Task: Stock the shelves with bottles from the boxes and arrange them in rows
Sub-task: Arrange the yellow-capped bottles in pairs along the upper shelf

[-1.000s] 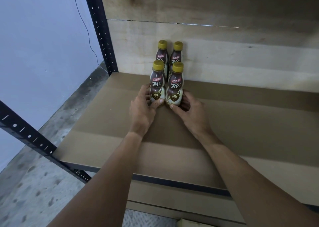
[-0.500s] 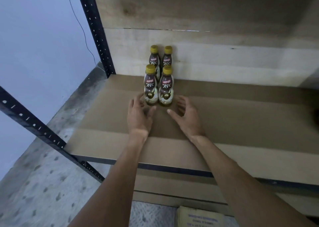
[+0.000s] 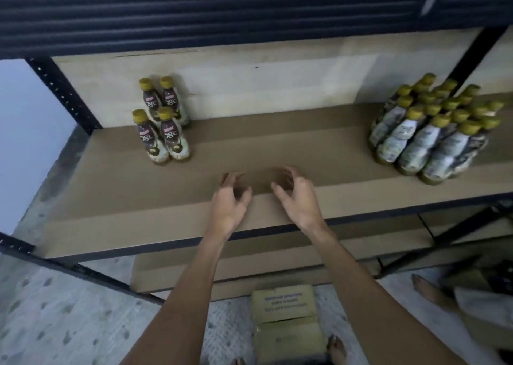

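Four brown bottles (image 3: 163, 125) stand upright on the shelf (image 3: 277, 148), two rows of two, touching, at the left rear by the back panel. Both hands are empty: left hand (image 3: 229, 200) and right hand (image 3: 299, 198) hover over the front middle of the shelf, fingers loosely curled and gripping nothing, well apart from the four and off to their right. Next move looks like a refill, so what matters is the carton (image 3: 286, 306). It sits on the floor, below the hands and nearer the person, looks closed, long axis apparently running front to back. It lies almost straight under the right hand, so right is nearer and left would have to cross over a little. Counts: brown bottles 4; pale-label bottles (image 3: 433, 136) in a tight cluster at the right end, more than a dozen yellow caps, too blurred for an exact number; cartons 1 clear, maybe a second at the right edge, too smeared to confirm; hands 2, both free
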